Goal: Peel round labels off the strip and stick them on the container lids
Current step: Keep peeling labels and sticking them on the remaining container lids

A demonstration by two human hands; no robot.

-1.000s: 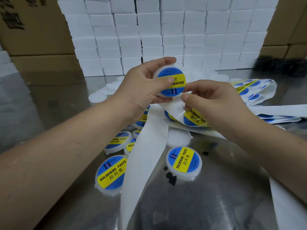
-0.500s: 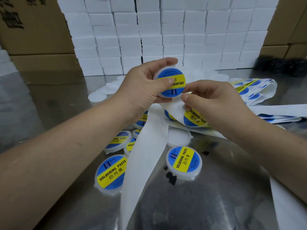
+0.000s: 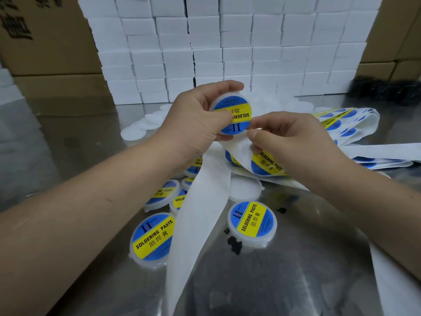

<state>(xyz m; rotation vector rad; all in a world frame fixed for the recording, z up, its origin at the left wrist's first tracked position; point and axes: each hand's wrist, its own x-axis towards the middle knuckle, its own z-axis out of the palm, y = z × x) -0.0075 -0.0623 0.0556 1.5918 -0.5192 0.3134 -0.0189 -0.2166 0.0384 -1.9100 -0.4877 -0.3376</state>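
Left hand: Your left hand (image 3: 196,119) grips a round white container (image 3: 237,106) held up above the table (image 3: 284,281). The fingers curl round its far rim and the thumb lies across the lid.
Held container: It is tilted with the lid facing you. Its blue-and-yellow label (image 3: 241,118) reads upside down from where you stand.
Right hand: Your right hand (image 3: 293,142) pinches the white strip (image 3: 198,215) between thumb and fingertips, just below the held container and close to your left hand.
Strip: The bare part hangs from your pinch and runs down towards you, over some of the finished containers. The part that carries labels lies in loose folds (image 3: 339,124) to the right.
Next label: One label (image 3: 266,164) sits on the strip right under your right fingers. You cannot tell whether its edge is lifted.
Labelled containers: One (image 3: 153,239) lies near your left forearm, another (image 3: 252,222) lies right of the hanging strip, and a cluster (image 3: 163,193) lies partly under your left wrist.
Plain container: A white one (image 3: 245,188) with no label lies below your right hand, half covered by the strip.
Plain lids: More white rounds (image 3: 133,133) lie on the table behind your left hand.
Marks: Black specks (image 3: 234,244) dot the metal between the two nearest containers.
Background: Stacked white boxes (image 3: 205,53) form a wall, with brown cartons (image 3: 45,53) beside them.
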